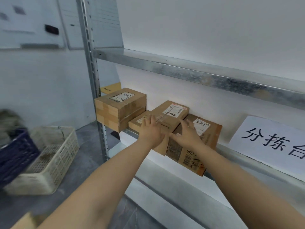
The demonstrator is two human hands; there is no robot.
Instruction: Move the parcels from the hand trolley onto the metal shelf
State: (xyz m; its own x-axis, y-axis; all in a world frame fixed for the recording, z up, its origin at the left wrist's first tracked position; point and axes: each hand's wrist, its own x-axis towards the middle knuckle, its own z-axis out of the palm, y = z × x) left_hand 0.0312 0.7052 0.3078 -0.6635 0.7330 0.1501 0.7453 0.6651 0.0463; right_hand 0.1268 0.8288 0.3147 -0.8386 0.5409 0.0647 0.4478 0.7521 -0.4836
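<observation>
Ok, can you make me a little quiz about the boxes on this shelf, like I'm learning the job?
1. True or false: the left hand and the right hand both lie with straight fingers on cardboard parcels on the metal shelf.
2. Which parcel does the right hand touch? A) the leftmost one B) the rightmost parcel C) none
3. Fill in: on the floor, next to the blue crate, stands a white plastic ____.

Key: 1 true; 2 B; 3 basket.
</observation>
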